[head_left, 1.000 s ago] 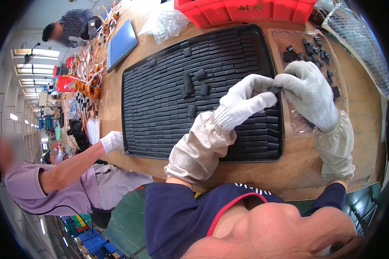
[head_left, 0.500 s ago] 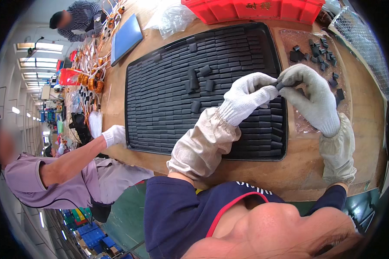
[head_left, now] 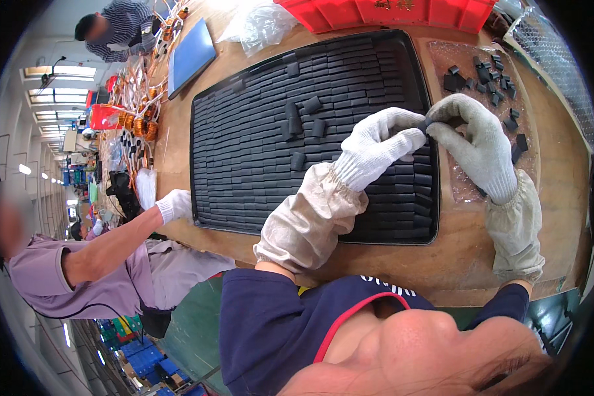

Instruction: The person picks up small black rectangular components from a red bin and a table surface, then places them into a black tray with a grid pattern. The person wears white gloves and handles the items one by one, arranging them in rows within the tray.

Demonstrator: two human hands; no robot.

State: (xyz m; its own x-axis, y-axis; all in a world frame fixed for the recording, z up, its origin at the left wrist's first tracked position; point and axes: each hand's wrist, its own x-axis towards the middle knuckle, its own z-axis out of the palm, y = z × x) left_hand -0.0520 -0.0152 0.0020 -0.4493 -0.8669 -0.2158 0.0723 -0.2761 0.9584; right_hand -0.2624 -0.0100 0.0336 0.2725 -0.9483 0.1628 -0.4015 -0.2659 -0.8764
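My gloved left hand (head_left: 379,146) and gloved right hand (head_left: 476,146) meet over the right edge of a large black tray (head_left: 406,49). Between their fingertips they pinch a small black piece (head_left: 425,125), mostly covered by the fingers. Rows of similar short black pieces (head_left: 264,158) fill the tray closely. Several loose pieces (head_left: 294,122) lie on top of those rows, left of my left hand. Beyond my right hand, more black pieces (head_left: 495,89) are scattered on a clear bubble-wrap sheet (head_left: 440,58).
A red bin (head_left: 389,16) stands behind the tray, beside a clear plastic bag (head_left: 261,28) and a blue panel (head_left: 193,56). At left, a co-worker's gloved hand (head_left: 175,206) rests by the tray's edge. Wired copper coils (head_left: 138,125) crowd the table's far left, near another person (head_left: 122,30).
My right hand has shifted slightly up and left, its fingers still at the small piece. My left hand has barely moved. The co-worker's hand stays by the tray.
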